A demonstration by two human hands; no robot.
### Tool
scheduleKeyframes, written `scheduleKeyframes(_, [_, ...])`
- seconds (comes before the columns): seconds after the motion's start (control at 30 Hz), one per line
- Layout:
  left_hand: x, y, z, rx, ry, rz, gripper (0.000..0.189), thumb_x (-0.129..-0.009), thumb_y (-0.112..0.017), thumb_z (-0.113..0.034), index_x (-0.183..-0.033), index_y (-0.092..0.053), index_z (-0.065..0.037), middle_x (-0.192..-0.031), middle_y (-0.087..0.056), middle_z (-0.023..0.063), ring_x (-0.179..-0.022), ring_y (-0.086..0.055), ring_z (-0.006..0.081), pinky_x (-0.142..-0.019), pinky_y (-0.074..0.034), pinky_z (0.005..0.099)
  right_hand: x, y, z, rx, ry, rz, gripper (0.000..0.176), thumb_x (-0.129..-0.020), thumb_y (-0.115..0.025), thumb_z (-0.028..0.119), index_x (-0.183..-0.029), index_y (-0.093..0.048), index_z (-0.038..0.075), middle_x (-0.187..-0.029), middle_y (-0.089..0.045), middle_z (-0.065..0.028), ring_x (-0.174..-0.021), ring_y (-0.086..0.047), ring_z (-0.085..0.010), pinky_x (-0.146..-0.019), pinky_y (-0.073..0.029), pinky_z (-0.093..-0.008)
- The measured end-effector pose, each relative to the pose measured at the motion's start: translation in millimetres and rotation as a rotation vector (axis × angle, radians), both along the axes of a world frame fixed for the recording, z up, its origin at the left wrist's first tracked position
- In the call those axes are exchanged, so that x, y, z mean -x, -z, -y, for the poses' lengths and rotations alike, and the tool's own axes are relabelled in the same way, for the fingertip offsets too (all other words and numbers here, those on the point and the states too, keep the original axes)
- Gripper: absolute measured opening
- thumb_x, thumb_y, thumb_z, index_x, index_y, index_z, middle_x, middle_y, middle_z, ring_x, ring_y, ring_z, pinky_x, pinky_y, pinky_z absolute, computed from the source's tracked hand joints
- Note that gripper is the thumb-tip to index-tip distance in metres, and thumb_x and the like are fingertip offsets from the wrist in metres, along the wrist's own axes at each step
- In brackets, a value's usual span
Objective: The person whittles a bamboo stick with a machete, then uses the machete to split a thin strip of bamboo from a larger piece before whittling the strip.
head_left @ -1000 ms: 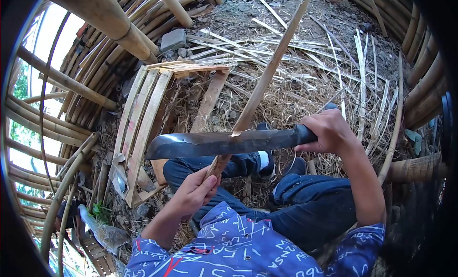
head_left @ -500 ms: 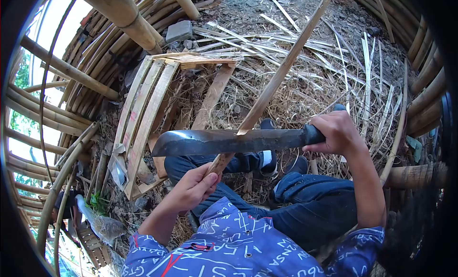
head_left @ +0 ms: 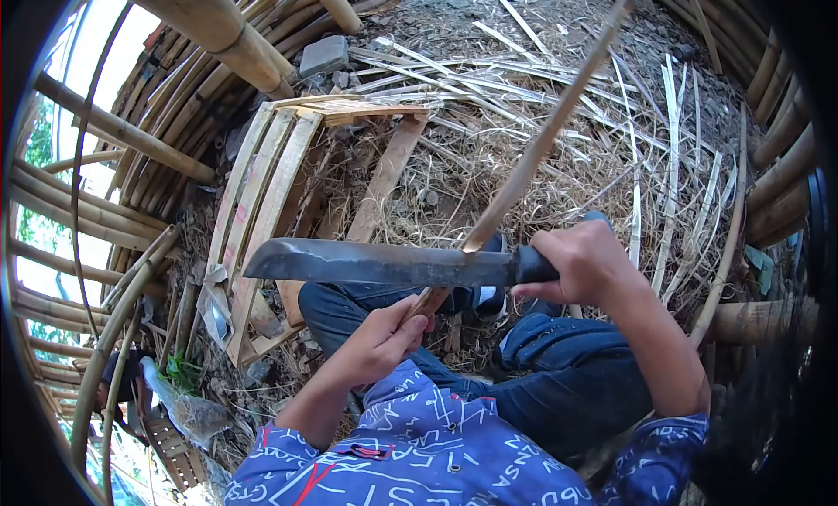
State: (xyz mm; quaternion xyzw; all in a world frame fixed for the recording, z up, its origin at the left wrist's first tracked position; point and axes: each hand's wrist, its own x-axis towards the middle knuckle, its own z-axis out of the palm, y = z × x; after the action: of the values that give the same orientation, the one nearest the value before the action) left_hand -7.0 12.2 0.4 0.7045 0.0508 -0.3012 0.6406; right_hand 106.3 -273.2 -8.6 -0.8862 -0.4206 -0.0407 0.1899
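Note:
My right hand (head_left: pixel 580 257) is wrapped round the dark handle of a machete (head_left: pixel 375 263). The broad blade points left and lies across a long bamboo strip (head_left: pixel 537 153). A pale fresh cut shows on the strip right at the blade's upper edge. Below the blade, my left hand (head_left: pixel 394 333) grips the strip's near end, fingers closed round it. From there the strip slants up and to the right, its far end blurred at the top of the view.
A slatted wooden crate (head_left: pixel 271 201) lies on its side at the left. Pale split strips (head_left: pixel 506 78) and curly shavings (head_left: pixel 532 188) cover the ground. Stacked bamboo poles (head_left: pixel 183 96) line the left, and more stand at the right. Another person (head_left: pixel 127 379) is far left.
The machete has shifted left across the strip, so the blade meets it closer to the handle. My left hand and the strip have moved right.

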Motion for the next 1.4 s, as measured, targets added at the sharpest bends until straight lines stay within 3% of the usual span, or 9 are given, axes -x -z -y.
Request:
scheduleKeyframes(0.33, [-6,-7,-2,0.052,0.027,-0.082,0.015,-0.103,-0.044,-0.020,-0.101,-0.047,-0.005,-0.068,-0.040,-0.0039,-0.053,-0.034,0.0032,-0.046,-0.029,0.0195,-21,11,39,-0.060,0.019,0.105,0.055,-0.073,-0.071,0.062,-0.071,-0.058,0.009,-0.057,-0.059,-0.0061,-0.052,-0.061,-0.0280,-0.051,-0.046,-0.0380])
scheduleKeyframes(1.13, [18,-32,-37,0.123,-0.063,-0.191,0.015,-0.104,-0.045,-0.020,-0.103,-0.050,-0.005,-0.072,-0.040,-0.0065,-0.060,-0.034,0.0016,-0.052,-0.030,0.0181,-15,-2,29,-0.047,-0.005,0.227,0.057,-0.068,-0.074,0.061,-0.075,-0.060,0.006,-0.063,-0.058,-0.0071,-0.057,-0.061,-0.0275,-0.057,-0.047,-0.0378])
scheduleKeyframes(1.27, [19,-17,-32,0.042,-0.012,-0.095,0.015,-0.103,-0.045,-0.020,-0.103,-0.049,-0.005,-0.070,-0.040,-0.0052,-0.056,-0.033,0.0028,-0.049,-0.028,0.0188,-13,7,26,-0.005,-0.009,0.149,0.055,-0.070,-0.073,0.060,-0.073,-0.059,0.007,-0.063,-0.058,-0.0072,-0.058,-0.063,-0.0275,-0.058,-0.048,-0.0391])
scheduleKeyframes(1.4, [16,-5,-27,0.101,-0.108,-0.092,0.013,-0.104,-0.043,-0.019,-0.103,-0.047,-0.007,-0.067,-0.040,-0.0048,-0.051,-0.033,0.0031,-0.046,-0.029,0.0191,-8,-3,12,-0.005,0.034,0.041,0.052,-0.071,-0.074,0.057,-0.073,-0.059,0.007,-0.061,-0.057,-0.0082,-0.057,-0.062,-0.0284,-0.057,-0.048,-0.0392])
